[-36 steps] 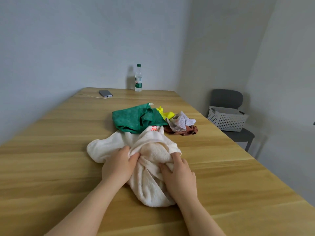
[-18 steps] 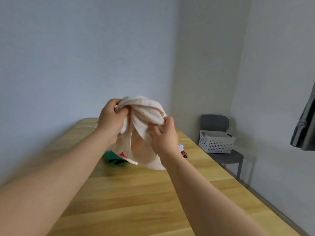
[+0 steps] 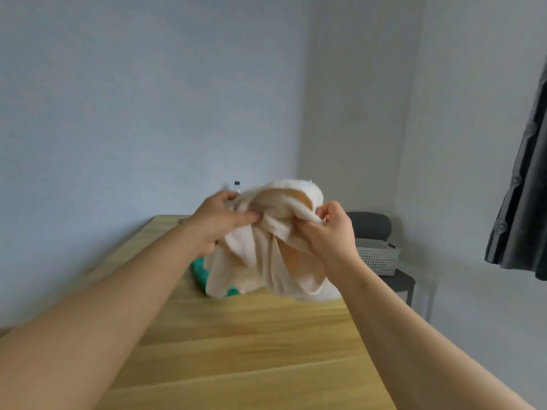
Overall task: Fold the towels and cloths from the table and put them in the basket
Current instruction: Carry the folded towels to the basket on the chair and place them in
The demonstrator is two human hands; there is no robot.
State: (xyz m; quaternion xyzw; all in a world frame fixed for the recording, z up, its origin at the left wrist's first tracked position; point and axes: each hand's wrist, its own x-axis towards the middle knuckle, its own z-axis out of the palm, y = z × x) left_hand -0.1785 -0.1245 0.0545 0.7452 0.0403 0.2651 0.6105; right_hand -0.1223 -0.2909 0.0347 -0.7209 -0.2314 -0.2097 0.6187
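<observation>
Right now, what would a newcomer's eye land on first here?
A bunched cream towel is held up over the wooden table, centre frame, in the grip of the left hand and right hand. Behind it a green cloth peeks out, and a white basket sits on a grey chair at the right.

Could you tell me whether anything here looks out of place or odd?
Nothing is spilled or damaged. The white towel is bunched up, unfolded, held over the table by the left hand and right hand.
</observation>
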